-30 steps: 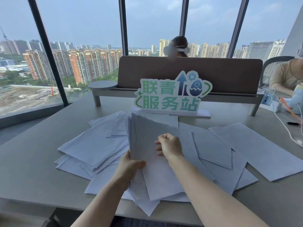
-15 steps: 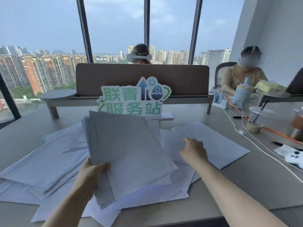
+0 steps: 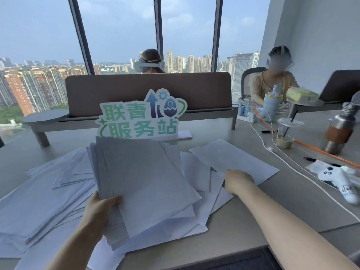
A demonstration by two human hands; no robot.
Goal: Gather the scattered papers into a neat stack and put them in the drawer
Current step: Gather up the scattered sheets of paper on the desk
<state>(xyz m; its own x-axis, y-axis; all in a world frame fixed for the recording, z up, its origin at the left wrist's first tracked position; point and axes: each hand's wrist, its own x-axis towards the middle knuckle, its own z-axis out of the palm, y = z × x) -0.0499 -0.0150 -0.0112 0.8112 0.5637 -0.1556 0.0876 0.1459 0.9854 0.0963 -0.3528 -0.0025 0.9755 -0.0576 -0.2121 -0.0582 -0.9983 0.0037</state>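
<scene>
My left hand (image 3: 100,211) grips a raised, uneven sheaf of white papers (image 3: 144,182) by its lower left edge, thumb on top. More loose sheets (image 3: 48,191) lie fanned across the grey table (image 3: 272,211) to the left and under the sheaf. My right hand (image 3: 238,182) reaches to the right and rests on the near edge of a single sheet (image 3: 231,158) lying apart; its fingers are hidden from here. No drawer is in view.
A green and white cut-out sign (image 3: 142,115) stands behind the papers, with a brown desk divider (image 3: 148,90) behind it. To the right are white cables (image 3: 282,158), a plastic cup (image 3: 286,131), a metal bottle (image 3: 341,129) and a white toy (image 3: 339,176). Two people sit beyond.
My right hand left the sheaf and moved right onto the separate sheet. The left hand kept the sheaf raised. My view turned to the right.
</scene>
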